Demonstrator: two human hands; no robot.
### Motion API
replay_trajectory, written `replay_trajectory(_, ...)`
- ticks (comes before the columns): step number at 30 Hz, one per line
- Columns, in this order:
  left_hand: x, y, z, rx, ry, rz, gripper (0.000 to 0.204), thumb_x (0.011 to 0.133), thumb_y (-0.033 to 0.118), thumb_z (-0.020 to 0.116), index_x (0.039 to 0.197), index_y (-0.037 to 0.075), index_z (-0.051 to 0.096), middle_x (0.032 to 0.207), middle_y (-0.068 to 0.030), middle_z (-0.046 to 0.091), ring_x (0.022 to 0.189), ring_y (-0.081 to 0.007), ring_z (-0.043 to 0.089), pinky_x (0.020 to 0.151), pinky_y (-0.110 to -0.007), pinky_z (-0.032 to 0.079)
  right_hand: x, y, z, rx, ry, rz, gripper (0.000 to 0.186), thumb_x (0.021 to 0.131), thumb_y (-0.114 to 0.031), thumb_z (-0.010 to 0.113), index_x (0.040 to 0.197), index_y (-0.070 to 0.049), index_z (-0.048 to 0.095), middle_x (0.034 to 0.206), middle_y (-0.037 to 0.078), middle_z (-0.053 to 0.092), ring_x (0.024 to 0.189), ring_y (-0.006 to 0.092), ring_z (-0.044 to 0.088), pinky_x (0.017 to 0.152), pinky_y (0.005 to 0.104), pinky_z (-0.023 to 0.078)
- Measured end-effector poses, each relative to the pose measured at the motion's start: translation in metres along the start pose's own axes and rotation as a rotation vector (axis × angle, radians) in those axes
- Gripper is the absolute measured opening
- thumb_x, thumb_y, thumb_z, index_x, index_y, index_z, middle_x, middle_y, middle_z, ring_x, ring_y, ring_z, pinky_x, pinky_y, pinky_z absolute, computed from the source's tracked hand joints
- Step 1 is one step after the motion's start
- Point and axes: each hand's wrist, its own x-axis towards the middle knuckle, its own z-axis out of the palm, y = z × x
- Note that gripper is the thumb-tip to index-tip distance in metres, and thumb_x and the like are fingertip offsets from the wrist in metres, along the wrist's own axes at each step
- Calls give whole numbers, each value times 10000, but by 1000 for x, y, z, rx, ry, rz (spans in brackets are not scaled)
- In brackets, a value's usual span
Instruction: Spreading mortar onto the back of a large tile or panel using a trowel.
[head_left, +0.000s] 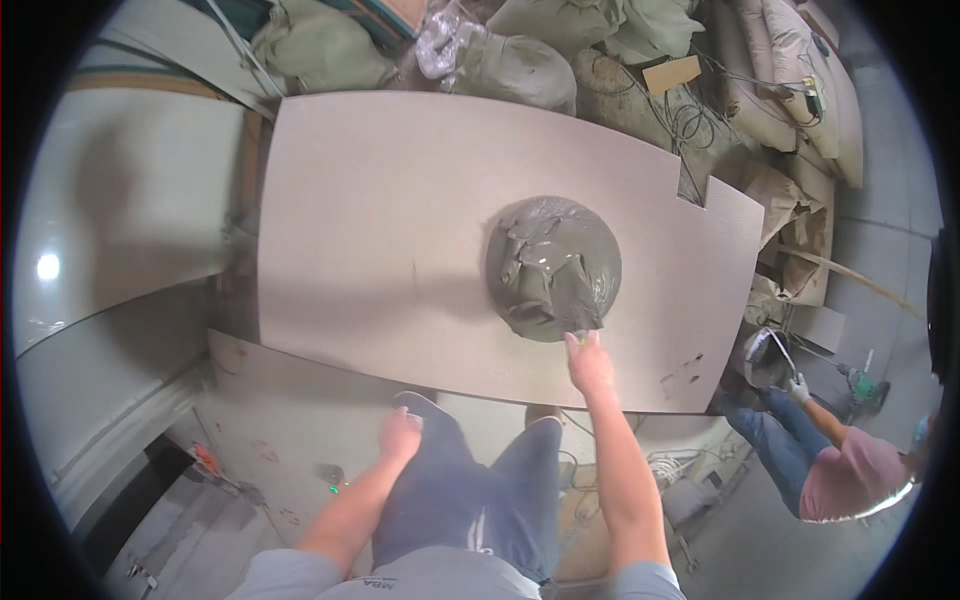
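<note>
My right hand (590, 365) is closed round the handle of a trowel (577, 303), whose blade is smeared with grey mortar. The blade lies over the near side of a round heap of wet grey mortar (530, 262), which rests on a large pale board (370, 200). What the mortar sits in, if anything, is hidden. My left hand (400, 433) hangs beside my left thigh, short of the board's near edge, with its fingers curled. Whether anything lies in those fingers cannot be made out.
Filled sacks (515, 72) and tangled cables (690, 120) lie beyond the board. The board's far right corner has a square notch. At the right, a person (850, 470) holds a stick-like tool in a bucket (765, 358). A glossy panel (140, 200) stands at the left.
</note>
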Motion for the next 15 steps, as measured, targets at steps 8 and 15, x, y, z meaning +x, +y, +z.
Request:
replay_trajectory(8,79,-33,-9,-31,306,79,487,907,306,655,1276,3,555,1209,-216,565,1157,-405,537,956,-542,425,9,52,44,1098,-33,502,524,990,-663,419,898,-147,435,690,1,422,526,135,447,458,321,426)
replay_trajectory(15,227,-8,-87,1,322,-115,1224,760,581,774,1512,-137,128,1569,-371,150,1457,-487,227,1196,-530,201,-10,-38,149,1287,-161,368,528,980,-667,443,905,-145,431,643,-6,366,501,140,376,488,335,378)
